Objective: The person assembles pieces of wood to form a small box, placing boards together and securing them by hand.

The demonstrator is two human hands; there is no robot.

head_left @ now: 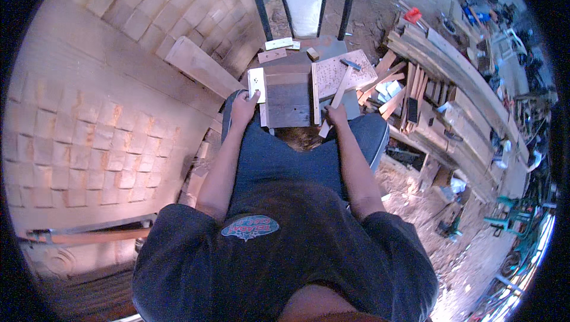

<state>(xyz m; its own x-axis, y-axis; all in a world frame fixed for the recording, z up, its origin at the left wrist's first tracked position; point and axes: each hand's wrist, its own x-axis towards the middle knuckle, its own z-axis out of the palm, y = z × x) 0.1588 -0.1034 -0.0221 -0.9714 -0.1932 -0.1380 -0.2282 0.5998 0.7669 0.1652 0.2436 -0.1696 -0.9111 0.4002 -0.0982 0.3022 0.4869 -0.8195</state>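
My right hand [336, 116] is closed round the lower part of a hammer's wooden handle [339, 93]. The dark hammer head [350, 64] lies over a pale board covered in small marks or nail heads [369, 73]. At the left, my left hand [242, 110] grips the edge of a pale wooden piece with dark holes [256, 78], its thumb on top. Between my hands sits a dark wooden panel [289, 97], with a light wooden strip [315, 99] along its right side. Whether the pieces are joined cannot be made out.
Beyond the panel lie small wood pieces [272, 56] and a little block [313, 54] on a dark surface. A white panel in a dark frame [301, 1] stands ahead. Stacked planks [463, 90] fill the right; a large carved wooden surface [89, 144] occupies the left.
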